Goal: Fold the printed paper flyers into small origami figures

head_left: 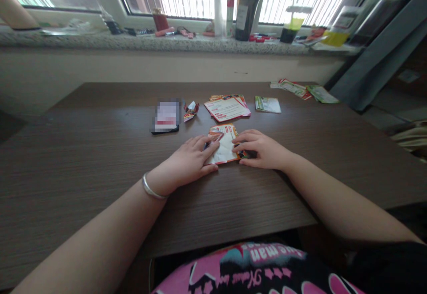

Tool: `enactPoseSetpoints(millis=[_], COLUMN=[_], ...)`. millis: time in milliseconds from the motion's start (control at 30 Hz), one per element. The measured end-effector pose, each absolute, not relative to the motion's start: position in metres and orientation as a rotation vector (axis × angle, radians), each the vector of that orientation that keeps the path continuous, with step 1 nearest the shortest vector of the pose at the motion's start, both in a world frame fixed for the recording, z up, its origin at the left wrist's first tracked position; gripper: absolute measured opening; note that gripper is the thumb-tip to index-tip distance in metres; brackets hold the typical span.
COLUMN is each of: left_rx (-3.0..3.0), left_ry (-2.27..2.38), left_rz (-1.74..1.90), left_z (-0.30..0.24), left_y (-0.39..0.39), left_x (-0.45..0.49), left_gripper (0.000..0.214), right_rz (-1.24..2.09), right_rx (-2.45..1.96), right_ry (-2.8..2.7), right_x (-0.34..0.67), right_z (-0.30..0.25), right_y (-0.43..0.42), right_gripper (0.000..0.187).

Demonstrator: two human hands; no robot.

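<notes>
A creased sheet of printed paper (225, 146), white with orange and red edges, lies on the brown table between my hands. My left hand (191, 160), with a silver bangle at its wrist, rests on the sheet's left side, fingers stretched out and lying flat. On the right edge are the spread fingertips of my right hand (262, 149), its thumb apart near the lower corner. Just beyond the sheet sits a stack of printed papers (227, 108). A crumpled piece of printed paper (191, 112) is left of that stack.
A phone (167, 117) with a blurred screen lies at the left on the table (100, 160). Green-and-white packets (267, 104) are right of the stack, and more colourful packets (295, 89) lie at the back right. Bottles (247, 14) and small items line the windowsill (187, 43).
</notes>
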State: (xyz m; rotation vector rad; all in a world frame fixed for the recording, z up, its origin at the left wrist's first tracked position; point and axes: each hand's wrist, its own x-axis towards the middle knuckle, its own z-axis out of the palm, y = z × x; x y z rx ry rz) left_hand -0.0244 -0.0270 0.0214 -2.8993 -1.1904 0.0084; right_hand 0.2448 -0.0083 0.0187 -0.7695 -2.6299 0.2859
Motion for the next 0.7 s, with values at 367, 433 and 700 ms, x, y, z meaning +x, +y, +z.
enactPoseSetpoints(millis=[367,433,700], left_rx=[-2.968,-2.972,-2.931], left_ry=[-1.277,-1.299,-1.197], left_rz=[0.069,0.054,0.045], left_z=[0.021,0.019,0.010], left_y=[-0.028,-0.028,-0.021], left_x=[-0.025,-0.022,-0.014], left_gripper=[0.064,0.065,0.056], right_rz=[0.325,0.350,0.358], right_rx=[-0.667,-0.669,-0.645], right_ry=[-2.758,-2.756,-2.772], right_x=[0.243,0.242,0.245], right_z=[0.021,0.021,0.016], right_y=[-0.011,-0.011,-0.008], right_gripper=[0.046,0.048,0.050])
